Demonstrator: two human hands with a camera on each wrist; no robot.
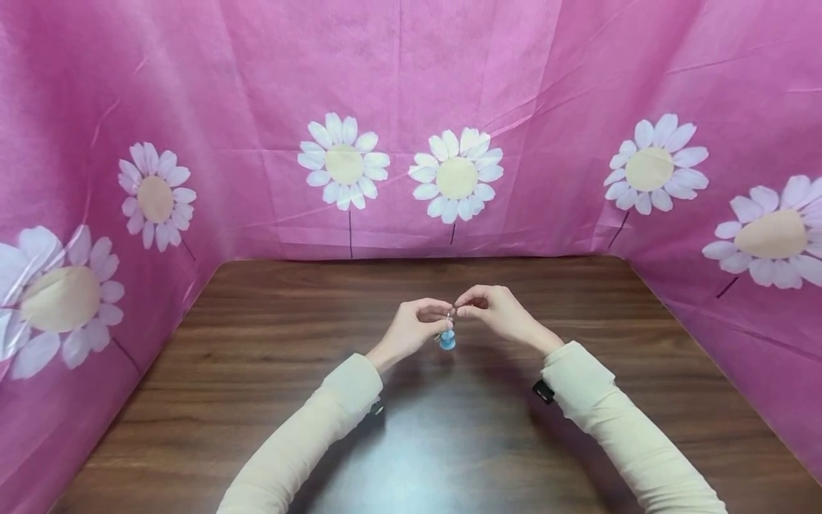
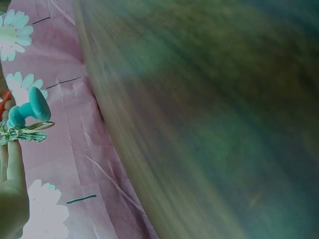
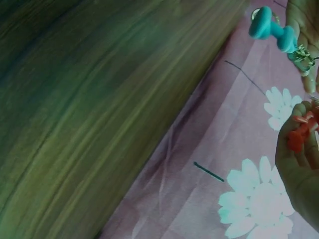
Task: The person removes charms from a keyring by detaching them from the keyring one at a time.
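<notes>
Above table centre: both hands meet, raised off the brown wood table (image 1: 257,371).
L hand (image 1: 411,330): fingers curled, pinching a small metal ring/clasp (image 2: 27,130); ring sits at the fingertips, w/ a blue charm (image 1: 447,340) hanging just below it.
Charm: teal-blue, dumbbell-ish shape; clear of the table, over its middle, btwn the two hands. L wrist view shows it (image 2: 30,110) attached to the ring; R wrist view shows it (image 3: 271,29) sticking out from L fingers.
R hand (image 1: 497,310): fingers curled, thumb + forefinger pinched at the same ring, touching L fingertips. R wrist view: small red bit (image 3: 300,133) at the R fingers — what it is, can't tell.
Sleeves: cream (image 1: 597,400), both arms coming in from near edge of table.
Behind table: pink cloth w/ white daisies (image 1: 456,177), wraps far edge + both sides of the table.
Wrist views: table surface blurred, no detail.
</notes>
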